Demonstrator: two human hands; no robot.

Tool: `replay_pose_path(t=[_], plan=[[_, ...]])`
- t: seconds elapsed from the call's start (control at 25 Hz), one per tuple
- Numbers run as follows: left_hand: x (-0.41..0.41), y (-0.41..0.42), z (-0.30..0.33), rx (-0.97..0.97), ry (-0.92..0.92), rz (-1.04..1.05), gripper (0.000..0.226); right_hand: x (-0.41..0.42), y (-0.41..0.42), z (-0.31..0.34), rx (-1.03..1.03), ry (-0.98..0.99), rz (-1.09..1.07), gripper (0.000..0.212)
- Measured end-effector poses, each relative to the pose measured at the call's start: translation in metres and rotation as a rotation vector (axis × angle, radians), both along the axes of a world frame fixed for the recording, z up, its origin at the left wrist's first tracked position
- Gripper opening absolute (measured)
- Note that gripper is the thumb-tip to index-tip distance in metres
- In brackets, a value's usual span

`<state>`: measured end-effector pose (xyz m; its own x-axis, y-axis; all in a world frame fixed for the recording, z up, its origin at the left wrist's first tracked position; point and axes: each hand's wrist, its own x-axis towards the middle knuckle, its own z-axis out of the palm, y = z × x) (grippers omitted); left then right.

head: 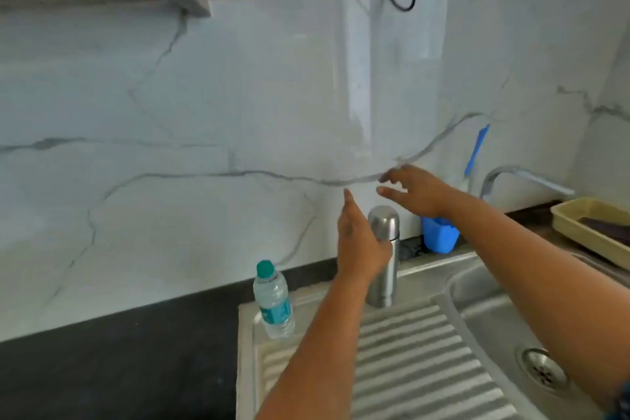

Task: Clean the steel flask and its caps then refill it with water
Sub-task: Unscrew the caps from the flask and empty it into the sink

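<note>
The steel flask (385, 269) stands upright with its cap on, at the back of the ribbed drainboard (409, 368). My left hand (359, 242) is against the flask's left side, fingers straight and pointing up. Whether it touches the flask I cannot tell. My right hand (417, 191) hovers above and just right of the cap, fingers spread and loose, holding nothing. A plastic water bottle (274, 303) with a green cap stands to the left on the drainboard's corner.
The steel sink basin (494, 310) with its drain (542, 368) lies at the right. A curved tap (518, 176) rises behind it. A blue holder (441, 235) with a blue brush sits by the wall. A beige tray (579, 235) is far right.
</note>
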<state>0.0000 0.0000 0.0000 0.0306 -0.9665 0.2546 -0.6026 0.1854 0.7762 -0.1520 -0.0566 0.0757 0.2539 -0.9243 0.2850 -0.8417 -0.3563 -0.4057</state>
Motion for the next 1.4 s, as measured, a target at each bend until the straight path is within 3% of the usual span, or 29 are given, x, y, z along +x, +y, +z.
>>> replay_pose_path(t=[0.08,0.16,0.28,0.32,0.52,0.68,0.92,1.16,1.4], plan=[[-0.005,-0.002,-0.031,0.247,0.089,-0.026,0.127,0.011,-0.001,-0.020,0.201,0.159,0.043,0.053],[-0.014,-0.010,-0.066,0.335,0.158,0.020,0.125,0.016,-0.005,-0.045,0.215,0.257,0.075,0.046],[-0.024,-0.024,-0.091,0.247,0.218,0.142,0.071,0.017,-0.011,-0.050,0.097,0.206,0.095,0.037],[-0.030,-0.022,-0.091,0.217,0.215,0.178,0.063,0.013,-0.010,-0.047,0.066,0.208,0.126,0.039],[-0.059,-0.014,-0.094,0.127,0.147,0.379,0.065,-0.003,-0.003,-0.054,-0.019,0.249,0.324,0.064],[-0.083,0.026,-0.091,0.061,0.103,0.415,0.059,-0.032,0.032,-0.061,-0.162,0.222,0.417,0.059],[-0.107,0.087,-0.090,0.002,-0.003,0.399,0.059,-0.066,0.084,-0.056,-0.129,0.109,0.412,0.058],[-0.098,0.128,-0.107,-0.009,0.123,0.398,0.062,-0.050,0.122,-0.055,-0.127,0.233,0.481,0.062],[-0.087,0.132,-0.113,-0.031,0.180,0.360,0.068,-0.052,0.118,-0.049,-0.113,0.237,0.573,0.068]])
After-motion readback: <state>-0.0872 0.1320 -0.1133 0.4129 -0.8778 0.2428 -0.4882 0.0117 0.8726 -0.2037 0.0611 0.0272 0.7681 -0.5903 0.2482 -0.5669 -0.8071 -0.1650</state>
